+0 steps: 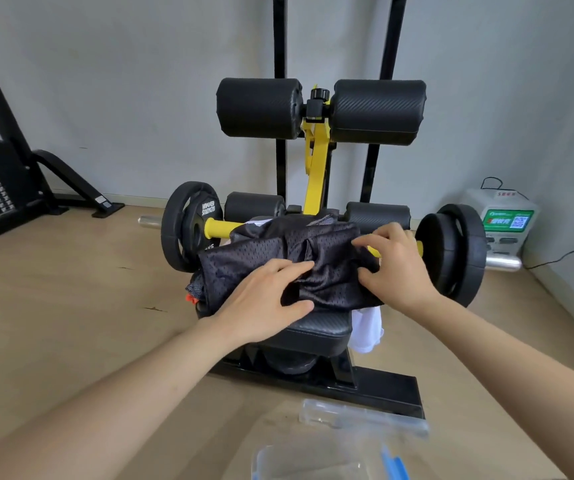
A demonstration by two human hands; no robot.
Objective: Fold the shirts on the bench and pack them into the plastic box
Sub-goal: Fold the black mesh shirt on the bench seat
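Gym floor, grey wall behind. Dark mesh shirt (244, 265) lies bunched across the padded worktop (316, 332), with a white shirt (367, 329) hanging out beneath it. Left hand (265, 303) rests on the fabric, fingers straight. Right hand (396, 265) pinches the shirt's right end. Clear plastic box (310, 462) stands on the floor near the worktop's base.

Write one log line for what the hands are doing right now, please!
step: folding black mesh shirt on bench | left hand: presses it | right hand: pinches it | plastic box: on floor
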